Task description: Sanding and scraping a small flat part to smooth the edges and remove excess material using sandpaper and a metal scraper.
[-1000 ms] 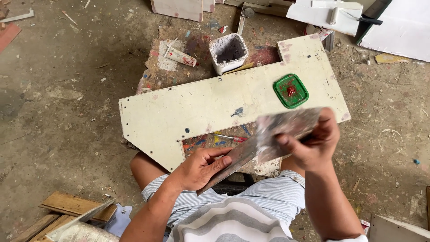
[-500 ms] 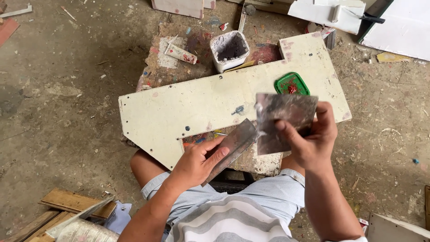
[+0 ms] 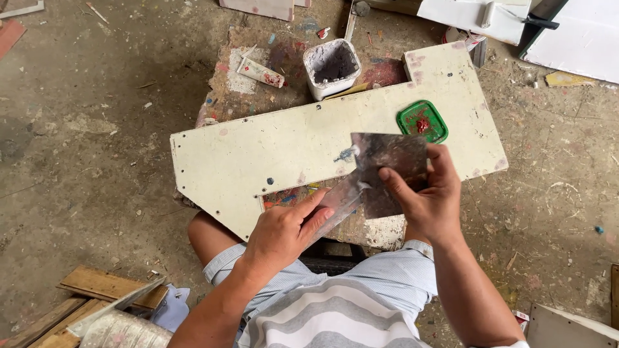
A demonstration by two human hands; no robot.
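Right hand (image 3: pixel 433 203) pinches a thin metal scraper blade (image 3: pixel 392 169) by its lower edge over the cream board (image 3: pixel 258 161), left hand (image 3: pixel 284 232) closed on a narrower blade (image 3: pixel 338 203) touching it; both look light, stiff, sharp-edged, so grip the flats.
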